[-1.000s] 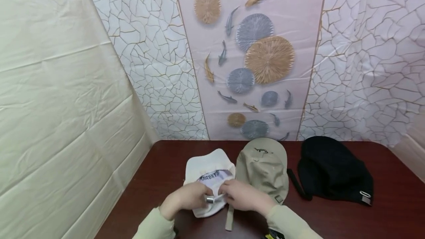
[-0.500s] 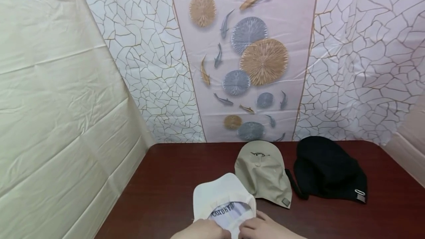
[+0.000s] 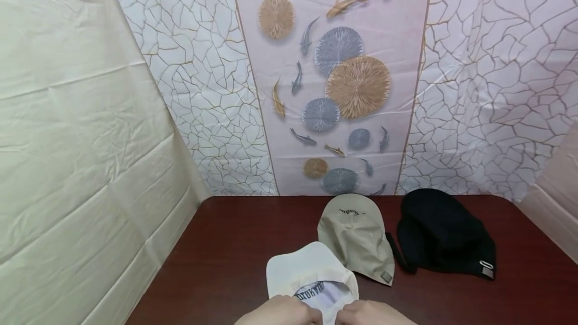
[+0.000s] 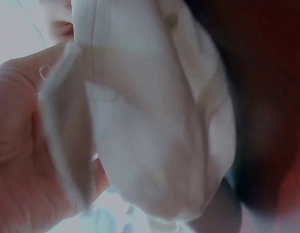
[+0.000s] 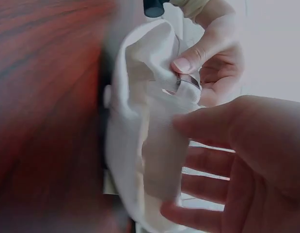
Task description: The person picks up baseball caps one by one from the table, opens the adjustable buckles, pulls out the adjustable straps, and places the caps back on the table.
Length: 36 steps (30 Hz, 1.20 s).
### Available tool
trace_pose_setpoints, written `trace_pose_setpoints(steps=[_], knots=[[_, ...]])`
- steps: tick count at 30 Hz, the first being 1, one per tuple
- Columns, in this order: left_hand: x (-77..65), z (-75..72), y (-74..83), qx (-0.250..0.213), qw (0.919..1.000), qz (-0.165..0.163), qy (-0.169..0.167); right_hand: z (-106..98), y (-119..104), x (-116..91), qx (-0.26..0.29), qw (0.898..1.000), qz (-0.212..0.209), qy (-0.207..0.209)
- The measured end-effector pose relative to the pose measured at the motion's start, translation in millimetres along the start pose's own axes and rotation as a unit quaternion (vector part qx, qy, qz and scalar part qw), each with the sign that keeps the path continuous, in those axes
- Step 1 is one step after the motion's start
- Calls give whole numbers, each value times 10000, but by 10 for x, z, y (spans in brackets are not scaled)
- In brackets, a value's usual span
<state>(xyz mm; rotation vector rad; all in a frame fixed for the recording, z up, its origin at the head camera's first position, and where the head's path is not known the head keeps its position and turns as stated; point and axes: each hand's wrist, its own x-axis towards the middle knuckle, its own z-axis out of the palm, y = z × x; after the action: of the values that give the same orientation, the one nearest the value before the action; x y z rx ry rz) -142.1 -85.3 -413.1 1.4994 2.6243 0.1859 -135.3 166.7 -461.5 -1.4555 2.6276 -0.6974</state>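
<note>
A white cap (image 3: 307, 265) with dark lettering seen inside its crown lies at the near edge of the head view, its brim pointing away from me. My left hand (image 3: 281, 312) pinches its back band; in the right wrist view the left thumb (image 5: 187, 62) presses beside a small metal buckle (image 5: 188, 80). Across from it, my right hand (image 3: 372, 313) holds the other side of the band between thumb and fingers. A loose strap end (image 4: 67, 126) hangs in front of the left palm. The cap's lower back is out of the head view.
A beige cap (image 3: 354, 237) lies just beyond the white one. To its right is a black cap (image 3: 444, 234) with a dark strap (image 3: 401, 254). All are on a dark red table (image 3: 226, 250), with patterned cloth (image 3: 226, 89) hanging behind it.
Both hands have drawn the white cap toward me and slightly right, out from beside the beige cap. In the last half second it has shifted only a little. The other caps stay put.
</note>
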Motion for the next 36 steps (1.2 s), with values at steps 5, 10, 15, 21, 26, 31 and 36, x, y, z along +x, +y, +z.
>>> trace_pose_setpoints(steps=[5,10,15,21,26,31,36], knots=[[-29,-221,-20,-337,9985,54,429,-239,-119,14,418,9970,429,494],[-42,-432,-12,-1159,9853,324,1216,-567,-380,11,571,9860,820,1337],[-13,-523,8,-1891,9623,626,1850,-645,-488,33,94,9652,911,2449],[-11,-507,22,-2536,9462,360,1978,-612,-576,62,-280,9278,992,3586],[3,-468,41,-3113,9273,212,2067,-576,-649,90,-413,9144,903,3924],[21,-447,89,-3231,9264,358,1900,-534,-680,121,-526,9300,897,3524],[23,-452,136,-2739,9489,443,1507,-539,-656,99,-629,9428,1117,3076]])
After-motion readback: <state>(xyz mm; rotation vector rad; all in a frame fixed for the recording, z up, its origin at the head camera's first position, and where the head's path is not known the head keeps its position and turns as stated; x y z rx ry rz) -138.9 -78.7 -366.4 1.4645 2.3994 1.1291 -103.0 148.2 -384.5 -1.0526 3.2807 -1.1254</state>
